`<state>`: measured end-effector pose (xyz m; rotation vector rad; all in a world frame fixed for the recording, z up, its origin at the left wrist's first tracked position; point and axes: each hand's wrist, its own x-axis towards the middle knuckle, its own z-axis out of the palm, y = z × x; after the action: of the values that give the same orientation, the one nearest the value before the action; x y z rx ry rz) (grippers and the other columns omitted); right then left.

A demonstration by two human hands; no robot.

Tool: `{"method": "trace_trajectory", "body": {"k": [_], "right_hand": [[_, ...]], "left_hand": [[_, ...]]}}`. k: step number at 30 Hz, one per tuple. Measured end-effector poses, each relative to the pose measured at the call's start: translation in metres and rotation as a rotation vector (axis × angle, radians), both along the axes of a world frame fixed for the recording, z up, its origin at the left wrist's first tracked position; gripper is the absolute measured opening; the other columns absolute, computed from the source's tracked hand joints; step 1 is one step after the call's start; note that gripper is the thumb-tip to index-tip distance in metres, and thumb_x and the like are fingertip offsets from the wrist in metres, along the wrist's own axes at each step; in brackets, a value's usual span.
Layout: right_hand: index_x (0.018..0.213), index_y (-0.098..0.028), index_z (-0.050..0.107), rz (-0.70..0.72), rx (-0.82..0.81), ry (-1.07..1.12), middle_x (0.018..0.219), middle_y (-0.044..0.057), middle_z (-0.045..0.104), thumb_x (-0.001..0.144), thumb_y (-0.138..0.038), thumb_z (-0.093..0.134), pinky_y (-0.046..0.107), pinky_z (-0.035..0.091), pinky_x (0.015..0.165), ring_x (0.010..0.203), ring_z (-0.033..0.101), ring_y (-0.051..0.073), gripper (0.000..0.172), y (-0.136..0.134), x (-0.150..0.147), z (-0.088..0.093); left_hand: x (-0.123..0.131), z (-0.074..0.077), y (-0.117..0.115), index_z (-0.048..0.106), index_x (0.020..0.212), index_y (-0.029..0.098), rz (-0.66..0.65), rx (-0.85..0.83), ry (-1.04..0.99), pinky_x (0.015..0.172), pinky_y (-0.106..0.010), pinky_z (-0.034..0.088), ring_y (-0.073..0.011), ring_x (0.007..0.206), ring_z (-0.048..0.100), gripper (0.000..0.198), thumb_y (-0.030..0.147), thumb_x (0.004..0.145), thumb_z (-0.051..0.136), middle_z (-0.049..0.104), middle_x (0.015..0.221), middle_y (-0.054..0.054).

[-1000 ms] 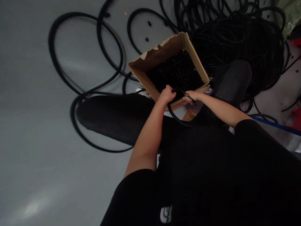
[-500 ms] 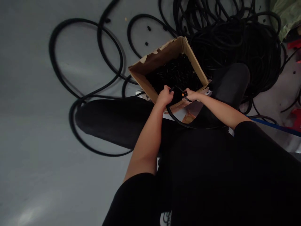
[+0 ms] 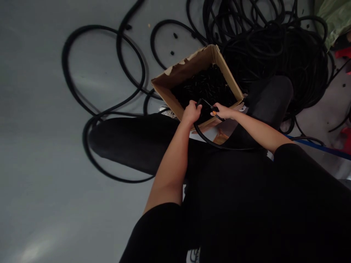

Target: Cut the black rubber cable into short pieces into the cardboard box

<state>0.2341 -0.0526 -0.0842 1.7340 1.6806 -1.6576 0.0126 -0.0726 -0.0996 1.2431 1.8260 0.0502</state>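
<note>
My left hand (image 3: 192, 111) is closed around a black rubber hose (image 3: 205, 138), near its end, over the front edge of an open cardboard box (image 3: 229, 69). From under that hand the hose curves down and to the right across my lap. My right hand (image 3: 224, 111) grips scissors (image 3: 219, 116) with black and orange handles. Their blades point left, with the tip close to the hose end by my left hand; whether they touch it I cannot tell. Inside the box lie many short black pieces (image 3: 204, 82).
A large heap of coiled black hose (image 3: 285, 54) lies beyond the box to the right. Loose hose loops (image 3: 64, 65) spread over the grey floor at left. Small black bits (image 3: 172, 53) are scattered on the floor. My bent legs (image 3: 123, 142) flank the box.
The scissors have turned slightly, and their blades now show more plainly by the hose end. Both hands stay almost in place; the whole view has shifted a little.
</note>
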Motion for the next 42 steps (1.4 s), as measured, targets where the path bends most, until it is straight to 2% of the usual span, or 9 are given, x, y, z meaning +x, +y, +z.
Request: {"method": "trace_trajectory", "body": {"k": [4, 10, 14, 18, 21, 30, 35, 39, 42], "right_hand": [[0.154, -0.016, 0.07, -0.001, 0.031, 0.018, 0.128, 0.01, 0.083, 0.115, -0.031, 0.086, 0.026, 0.062, 0.09, 0.096, 0.072, 0.019, 0.045, 0.001, 0.001, 0.001], [0.146, -0.015, 0.068, -0.072, 0.026, 0.176, 0.112, 0.005, 0.077, 0.115, -0.031, 0.08, 0.029, 0.063, 0.091, 0.091, 0.066, 0.017, 0.036, 0.0, -0.001, 0.004], [0.145, -0.016, 0.069, -0.082, 0.013, 0.206, 0.11, 0.003, 0.074, 0.111, -0.029, 0.083, 0.031, 0.064, 0.093, 0.09, 0.066, 0.017, 0.039, 0.001, -0.002, 0.006], [0.143, -0.016, 0.071, -0.062, -0.003, 0.209, 0.109, 0.003, 0.074, 0.109, -0.031, 0.084, 0.033, 0.064, 0.092, 0.09, 0.067, 0.018, 0.039, 0.003, 0.0, 0.01], [0.14, -0.016, 0.071, -0.05, -0.005, 0.211, 0.104, 0.002, 0.072, 0.11, -0.03, 0.082, 0.031, 0.064, 0.087, 0.089, 0.067, 0.018, 0.035, 0.003, 0.0, 0.015], [0.135, -0.018, 0.068, -0.09, -0.079, 0.2, 0.098, -0.001, 0.068, 0.115, -0.022, 0.081, 0.021, 0.057, 0.072, 0.078, 0.063, 0.014, 0.024, 0.003, -0.005, 0.027], [0.137, -0.019, 0.066, -0.086, -0.144, 0.231, 0.089, -0.004, 0.064, 0.118, -0.023, 0.082, 0.019, 0.051, 0.06, 0.07, 0.061, 0.012, 0.025, 0.001, -0.003, 0.015], [0.13, -0.021, 0.064, -0.161, -0.188, 0.281, 0.082, -0.007, 0.063, 0.122, -0.02, 0.079, 0.016, 0.048, 0.053, 0.062, 0.06, 0.01, 0.017, -0.001, -0.001, 0.004], [0.124, -0.021, 0.063, -0.213, -0.22, 0.302, 0.08, -0.007, 0.063, 0.121, -0.019, 0.081, 0.015, 0.047, 0.05, 0.057, 0.06, 0.009, 0.018, -0.002, -0.001, 0.004]], "left_hand": [[0.002, 0.0, 0.0, 0.071, 0.147, 0.021, 0.004, 0.028, -0.002, 0.133, -0.057, 0.06, -0.0461, 0.152, 0.079, 0.033, 0.032, 0.116, 0.068, 0.085, 0.148, -0.025], [0.003, -0.002, 0.001, 0.074, 0.144, 0.023, -0.01, 0.044, -0.024, 0.129, -0.055, 0.062, -0.0449, 0.147, 0.08, 0.03, 0.04, 0.122, 0.065, 0.086, 0.135, -0.022], [0.002, 0.001, 0.002, 0.079, 0.139, 0.021, -0.051, 0.055, -0.016, 0.13, -0.049, 0.059, -0.0433, 0.151, 0.08, 0.027, 0.037, 0.123, 0.064, 0.086, 0.143, -0.022], [0.001, 0.005, 0.002, 0.081, 0.148, 0.015, -0.11, 0.07, -0.008, 0.134, -0.05, 0.057, -0.0443, 0.156, 0.077, 0.037, 0.031, 0.12, 0.062, 0.085, 0.156, -0.025], [0.0, 0.006, 0.002, 0.082, 0.151, 0.011, -0.135, 0.07, -0.017, 0.137, -0.052, 0.056, -0.0449, 0.159, 0.076, 0.042, 0.029, 0.118, 0.063, 0.083, 0.16, -0.028], [0.0, 0.008, 0.003, 0.084, 0.142, 0.015, -0.105, 0.074, -0.009, 0.134, -0.049, 0.058, -0.0444, 0.153, 0.078, 0.036, 0.032, 0.116, 0.066, 0.087, 0.153, -0.025], [0.0, 0.008, 0.004, 0.084, 0.143, 0.015, -0.12, 0.072, -0.009, 0.132, -0.048, 0.057, -0.0438, 0.151, 0.078, 0.036, 0.03, 0.118, 0.063, 0.086, 0.154, -0.026], [0.0, 0.004, 0.003, 0.084, 0.146, 0.013, -0.157, 0.066, -0.013, 0.131, -0.046, 0.057, -0.0418, 0.151, 0.078, 0.039, 0.03, 0.119, 0.062, 0.086, 0.156, -0.026], [-0.001, -0.003, 0.003, 0.085, 0.145, 0.014, -0.161, 0.073, -0.014, 0.129, -0.047, 0.058, -0.0415, 0.148, 0.08, 0.038, 0.03, 0.118, 0.064, 0.087, 0.155, -0.024]]}}
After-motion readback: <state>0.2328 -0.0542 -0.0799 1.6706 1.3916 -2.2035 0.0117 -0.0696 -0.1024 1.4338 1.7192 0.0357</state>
